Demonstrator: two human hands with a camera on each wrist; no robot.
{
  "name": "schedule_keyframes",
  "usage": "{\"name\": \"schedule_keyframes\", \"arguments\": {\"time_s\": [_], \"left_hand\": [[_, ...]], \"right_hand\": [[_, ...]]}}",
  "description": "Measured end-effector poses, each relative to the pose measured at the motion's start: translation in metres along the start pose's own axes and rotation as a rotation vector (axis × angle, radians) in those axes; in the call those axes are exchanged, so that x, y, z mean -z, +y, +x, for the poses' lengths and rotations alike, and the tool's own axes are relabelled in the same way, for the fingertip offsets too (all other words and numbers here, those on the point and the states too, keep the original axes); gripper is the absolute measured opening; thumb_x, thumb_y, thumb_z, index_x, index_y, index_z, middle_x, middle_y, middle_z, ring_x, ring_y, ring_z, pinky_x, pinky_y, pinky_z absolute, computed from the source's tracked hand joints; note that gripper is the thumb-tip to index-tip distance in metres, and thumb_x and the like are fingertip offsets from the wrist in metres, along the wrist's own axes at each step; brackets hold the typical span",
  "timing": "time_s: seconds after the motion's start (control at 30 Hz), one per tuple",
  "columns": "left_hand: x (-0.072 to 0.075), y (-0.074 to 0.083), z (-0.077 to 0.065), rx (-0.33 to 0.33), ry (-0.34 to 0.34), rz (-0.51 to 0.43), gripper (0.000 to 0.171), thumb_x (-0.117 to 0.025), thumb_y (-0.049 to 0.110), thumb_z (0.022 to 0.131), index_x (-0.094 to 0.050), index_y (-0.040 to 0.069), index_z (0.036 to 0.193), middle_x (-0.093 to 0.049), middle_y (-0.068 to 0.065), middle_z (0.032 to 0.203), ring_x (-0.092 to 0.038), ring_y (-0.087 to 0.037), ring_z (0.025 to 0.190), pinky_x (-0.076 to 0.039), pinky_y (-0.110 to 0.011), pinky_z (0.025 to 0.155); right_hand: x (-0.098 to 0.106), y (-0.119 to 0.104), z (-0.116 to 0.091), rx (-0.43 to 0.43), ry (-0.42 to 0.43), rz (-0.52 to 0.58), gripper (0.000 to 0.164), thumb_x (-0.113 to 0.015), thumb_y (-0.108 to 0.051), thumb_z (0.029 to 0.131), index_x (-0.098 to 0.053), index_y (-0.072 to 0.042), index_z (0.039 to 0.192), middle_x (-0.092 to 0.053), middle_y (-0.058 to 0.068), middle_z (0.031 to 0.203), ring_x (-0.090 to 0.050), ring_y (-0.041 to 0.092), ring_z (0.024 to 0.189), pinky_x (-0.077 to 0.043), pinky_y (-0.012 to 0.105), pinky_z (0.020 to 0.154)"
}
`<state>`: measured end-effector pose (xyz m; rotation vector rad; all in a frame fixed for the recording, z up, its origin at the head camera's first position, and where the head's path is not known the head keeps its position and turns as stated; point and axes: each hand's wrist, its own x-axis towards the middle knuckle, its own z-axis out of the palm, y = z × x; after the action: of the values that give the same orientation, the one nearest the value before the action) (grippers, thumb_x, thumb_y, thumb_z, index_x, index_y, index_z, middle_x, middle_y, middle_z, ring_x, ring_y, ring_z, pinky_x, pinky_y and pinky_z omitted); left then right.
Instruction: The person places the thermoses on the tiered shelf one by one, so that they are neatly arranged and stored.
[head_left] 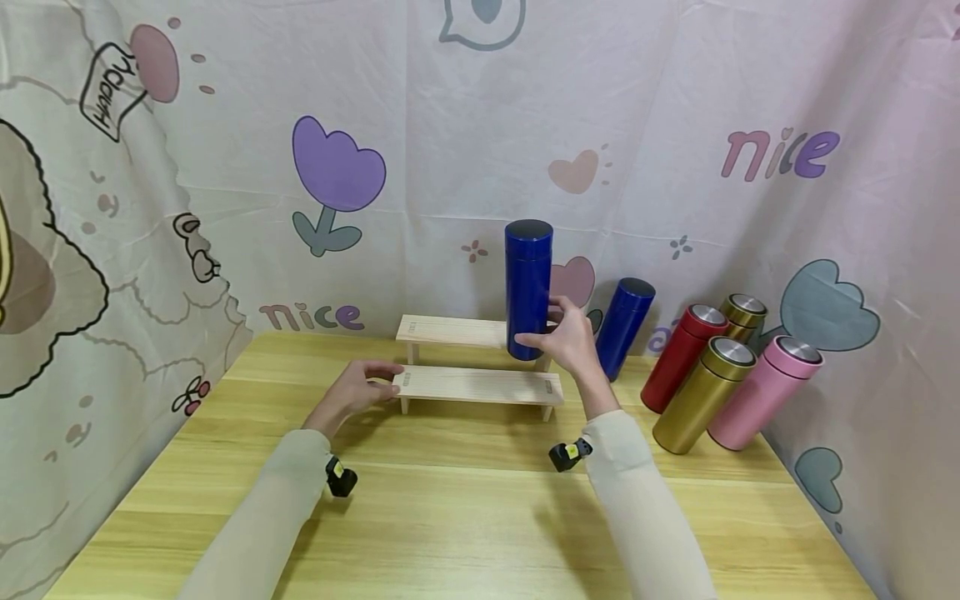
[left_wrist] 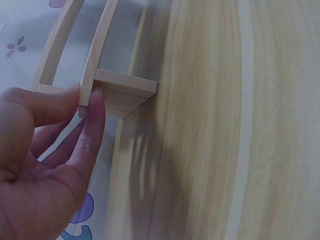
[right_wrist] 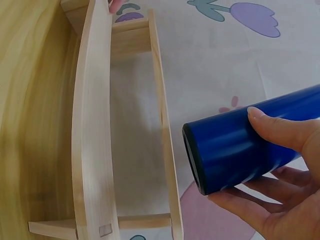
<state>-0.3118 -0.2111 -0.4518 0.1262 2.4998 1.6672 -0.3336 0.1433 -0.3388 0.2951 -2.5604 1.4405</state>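
My right hand (head_left: pixel 568 337) grips a blue thermos bottle (head_left: pixel 528 283) near its base and holds it upright in front of the upper shelf of a two-step wooden rack (head_left: pixel 480 384). In the right wrist view the bottle's dark base (right_wrist: pixel 194 160) shows apart from the wood, with the thumb on one side and fingers on the other. At the rack's left end, my left hand (head_left: pixel 360 388) pinches the lower shelf's edge. The left wrist view shows thumb and index finger on either side of that board (left_wrist: pixel 92 65).
A second blue bottle (head_left: pixel 625 329) stands right of the rack. Farther right are a red bottle (head_left: pixel 682 358), two gold ones, the nearer gold bottle (head_left: pixel 703 396) in front, and a pink bottle (head_left: pixel 765 393). A printed curtain (head_left: pixel 465 150) hangs behind the wooden table (head_left: pixel 450 517).
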Motion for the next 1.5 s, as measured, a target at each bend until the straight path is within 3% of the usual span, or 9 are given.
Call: {"name": "schedule_keyframes", "arguments": {"time_s": [0.53, 1.0, 1.5], "left_hand": [[0.0, -0.001, 0.001, 0.004, 0.0, -0.016, 0.045, -0.07, -0.002, 0.093, -0.06, -0.007, 0.137, -0.059, -0.031, 0.136, -0.069, -0.015, 0.093, -0.064, -0.028, 0.083], [0.0, -0.001, 0.003, 0.007, 0.002, -0.043, 0.045, -0.069, -0.005, 0.093, -0.06, -0.008, 0.136, -0.058, -0.032, 0.136, -0.069, -0.015, 0.093, -0.064, -0.032, 0.087], [-0.002, -0.002, 0.001, 0.013, 0.011, -0.014, 0.044, -0.068, -0.002, 0.094, -0.061, -0.005, 0.137, -0.06, -0.029, 0.135, -0.07, -0.015, 0.092, -0.063, -0.026, 0.084]], "right_hand": [[-0.011, -0.008, 0.006, -0.014, -0.004, 0.091, 0.082, -0.09, -0.014, 0.078, -0.049, -0.004, 0.148, -0.065, 0.024, 0.138, -0.067, 0.042, 0.122, -0.058, 0.052, 0.102], [-0.02, -0.009, 0.011, -0.028, -0.018, 0.093, 0.081, -0.091, -0.018, 0.078, -0.051, -0.005, 0.146, -0.064, 0.023, 0.139, -0.065, 0.041, 0.126, -0.057, 0.051, 0.105], [-0.032, -0.007, 0.013, -0.024, -0.021, 0.1, 0.083, -0.092, -0.019, 0.076, -0.052, -0.006, 0.147, -0.062, 0.022, 0.142, -0.064, 0.04, 0.128, -0.056, 0.053, 0.106]]}}
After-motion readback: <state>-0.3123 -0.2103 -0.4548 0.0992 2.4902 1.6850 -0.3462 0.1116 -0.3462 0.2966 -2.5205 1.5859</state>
